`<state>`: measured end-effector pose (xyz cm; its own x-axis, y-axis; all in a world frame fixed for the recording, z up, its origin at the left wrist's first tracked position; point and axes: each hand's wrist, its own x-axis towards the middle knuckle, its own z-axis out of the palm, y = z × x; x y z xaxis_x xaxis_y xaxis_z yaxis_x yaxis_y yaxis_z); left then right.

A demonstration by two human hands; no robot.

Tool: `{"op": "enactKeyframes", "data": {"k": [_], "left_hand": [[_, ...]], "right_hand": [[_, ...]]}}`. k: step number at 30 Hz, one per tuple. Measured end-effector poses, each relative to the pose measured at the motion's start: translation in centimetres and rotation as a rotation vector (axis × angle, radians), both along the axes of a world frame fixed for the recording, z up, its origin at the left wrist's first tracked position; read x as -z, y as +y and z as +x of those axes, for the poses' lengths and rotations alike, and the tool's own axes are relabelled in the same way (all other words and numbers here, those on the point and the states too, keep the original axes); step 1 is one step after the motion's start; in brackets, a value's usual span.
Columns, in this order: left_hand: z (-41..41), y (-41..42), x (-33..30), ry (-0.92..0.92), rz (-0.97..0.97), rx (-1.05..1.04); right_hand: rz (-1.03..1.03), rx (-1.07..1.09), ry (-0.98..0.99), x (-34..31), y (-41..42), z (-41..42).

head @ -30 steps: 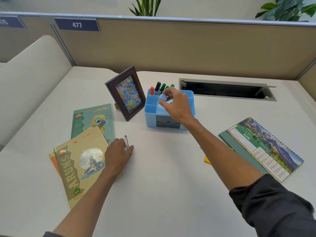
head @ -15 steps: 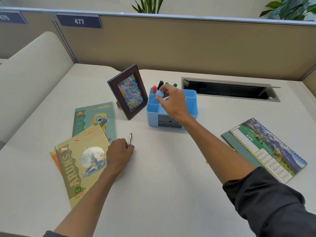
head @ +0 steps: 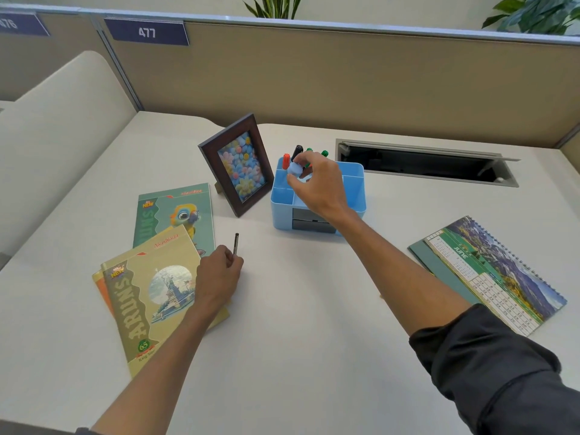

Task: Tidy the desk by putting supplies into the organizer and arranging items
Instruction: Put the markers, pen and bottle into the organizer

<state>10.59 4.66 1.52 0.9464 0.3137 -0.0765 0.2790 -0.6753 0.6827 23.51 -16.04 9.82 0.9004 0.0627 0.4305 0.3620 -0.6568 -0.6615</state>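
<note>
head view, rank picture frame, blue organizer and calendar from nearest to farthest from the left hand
From the left hand:
1. Picture frame, just ahead of it.
2. Blue organizer, ahead and to the right.
3. Calendar, far across on the right.

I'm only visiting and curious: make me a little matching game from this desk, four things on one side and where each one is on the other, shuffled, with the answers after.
Things
1. pen
2. small light blue round object
3. June calendar
4. picture frame

Places
A. lying flat at the desk's right side
B. pinched in the left hand
C. standing just left of the blue organizer
D. held by the right hand over the organizer

Right pairs: 1-B, 2-D, 3-A, 4-C
</note>
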Motion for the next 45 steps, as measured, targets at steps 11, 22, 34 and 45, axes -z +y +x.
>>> {"op": "enactKeyframes", "data": {"k": [11, 22, 34, 45], "left_hand": [[0.7, -1.3, -1.8, -0.122, -0.156, 0.051], [1.4, -3.3, -4.0, -0.265, -0.215, 0.155], [0.4, -4.5, -5.2, -0.307, -0.244, 0.185], [-0.4, -4.1, -4.2, -0.282, -0.382, 0.113]], "right_hand": [[-0.230, -0.059, 0.205, 1.5, 0.3, -0.7], [-0.249, -0.277, 0.133, 0.6, 0.9, -5.9], [-0.431, -0.296, -0.120, 2.4, 0.3, -8.7], [-0.111, -0.047, -0.002, 0.6, -0.3, -5.3]]}}
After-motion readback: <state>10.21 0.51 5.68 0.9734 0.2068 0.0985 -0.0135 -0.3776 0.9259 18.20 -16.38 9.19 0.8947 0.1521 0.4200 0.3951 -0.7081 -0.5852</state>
